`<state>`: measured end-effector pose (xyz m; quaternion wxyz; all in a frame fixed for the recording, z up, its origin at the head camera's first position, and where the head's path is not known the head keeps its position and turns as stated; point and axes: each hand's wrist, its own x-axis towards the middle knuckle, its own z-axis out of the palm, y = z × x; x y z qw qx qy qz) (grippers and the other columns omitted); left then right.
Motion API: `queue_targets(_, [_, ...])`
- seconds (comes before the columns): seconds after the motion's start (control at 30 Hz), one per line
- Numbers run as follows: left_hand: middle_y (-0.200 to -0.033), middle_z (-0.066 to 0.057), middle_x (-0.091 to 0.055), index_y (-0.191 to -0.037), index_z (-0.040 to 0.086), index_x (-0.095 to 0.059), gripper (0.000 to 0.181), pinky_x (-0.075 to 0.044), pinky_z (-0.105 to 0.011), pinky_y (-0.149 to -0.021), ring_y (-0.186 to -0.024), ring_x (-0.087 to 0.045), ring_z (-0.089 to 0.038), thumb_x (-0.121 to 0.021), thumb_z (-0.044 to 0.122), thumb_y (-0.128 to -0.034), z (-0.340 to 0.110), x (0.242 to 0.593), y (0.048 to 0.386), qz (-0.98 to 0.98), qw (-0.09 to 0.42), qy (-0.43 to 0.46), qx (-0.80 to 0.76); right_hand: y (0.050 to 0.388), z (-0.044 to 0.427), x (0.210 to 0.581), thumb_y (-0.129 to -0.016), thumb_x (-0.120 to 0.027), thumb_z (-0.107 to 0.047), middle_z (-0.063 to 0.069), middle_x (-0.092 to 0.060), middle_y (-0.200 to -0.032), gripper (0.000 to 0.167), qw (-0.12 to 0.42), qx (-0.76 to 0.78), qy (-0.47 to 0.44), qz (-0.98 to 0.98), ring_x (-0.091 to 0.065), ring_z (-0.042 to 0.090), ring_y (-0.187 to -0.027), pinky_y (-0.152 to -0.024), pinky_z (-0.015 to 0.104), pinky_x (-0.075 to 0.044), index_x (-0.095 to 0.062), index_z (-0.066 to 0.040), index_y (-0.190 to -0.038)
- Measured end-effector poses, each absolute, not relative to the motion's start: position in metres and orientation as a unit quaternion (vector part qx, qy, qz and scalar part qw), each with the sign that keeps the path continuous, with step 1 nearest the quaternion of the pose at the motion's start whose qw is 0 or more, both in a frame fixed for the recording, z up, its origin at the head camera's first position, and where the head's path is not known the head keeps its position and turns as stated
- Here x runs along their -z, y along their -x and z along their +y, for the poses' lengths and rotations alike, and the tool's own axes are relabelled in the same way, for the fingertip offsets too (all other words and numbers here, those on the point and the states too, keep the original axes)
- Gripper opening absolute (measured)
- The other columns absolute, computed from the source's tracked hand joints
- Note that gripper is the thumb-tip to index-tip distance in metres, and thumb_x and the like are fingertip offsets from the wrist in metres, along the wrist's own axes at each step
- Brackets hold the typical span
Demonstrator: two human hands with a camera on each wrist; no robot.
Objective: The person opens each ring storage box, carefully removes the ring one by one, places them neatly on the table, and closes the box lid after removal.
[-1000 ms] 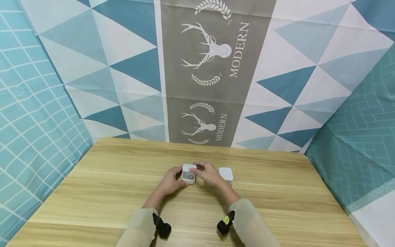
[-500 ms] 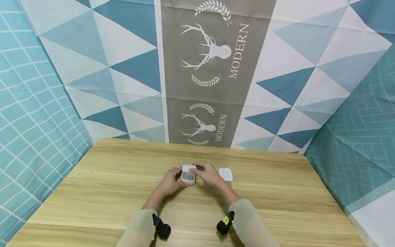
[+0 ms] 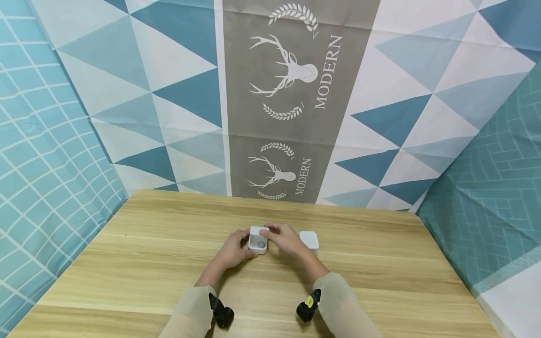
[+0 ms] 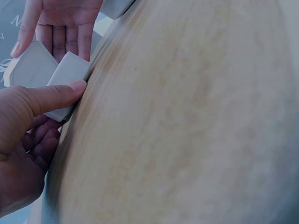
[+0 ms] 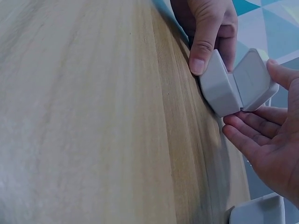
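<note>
A small white hinged box sits on the table with its lid raised. Inside lies a grey bed with a small ring-shaped thing, too small to make out well. My left hand grips the box's base from the left, thumb at the near side. From the right, my right hand holds the raised lid, thumb on the inner face of the lid. In the right wrist view, its other fingers stretch beside the hinge. The lid's back is hidden in the head view.
A second white box, closed, stands just right of my right hand, partly behind the wrist. The wooden table ends at a patterned cloth wall behind. Blue cloths hang at both sides.
</note>
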<state>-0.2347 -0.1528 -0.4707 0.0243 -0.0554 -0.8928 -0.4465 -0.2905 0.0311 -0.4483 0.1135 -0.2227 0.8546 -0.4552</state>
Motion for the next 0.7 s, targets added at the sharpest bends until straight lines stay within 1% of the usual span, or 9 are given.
queue_targets(0.37, [-0.119,-0.015,-0.059,-0.131,-0.002,-0.051,0.069,-0.037,-0.049,-0.105,-0.116,-0.051,-0.031,-0.080,0.015,-0.0709,-0.1523,0.4701,0.2343,-0.890,0.026,0.054,0.452,0.2914,0.0315,0.4488,-0.088,-0.055,-0.053,0.010,-0.063,-0.122,0.059,0.124,0.457,0.214,0.854,-0.057,0.024,-0.115,-0.101,0.044,-0.043,-0.058,-0.007,-0.126])
queue_targets(0.7, [-0.119,-0.016,-0.059,-0.131,-0.002,-0.051,0.069,-0.038,-0.048,-0.105,-0.117,-0.051,-0.031,-0.081,0.015,-0.0705,-0.1521,0.4707,0.2342,-0.891,0.025,0.051,0.450,0.2920,0.0312,0.4499,-0.089,-0.052,-0.053,0.010,-0.063,-0.122,0.059,0.126,0.462,0.213,0.851,-0.056,0.025,-0.117,-0.102,0.044,-0.042,-0.058,-0.007,-0.126])
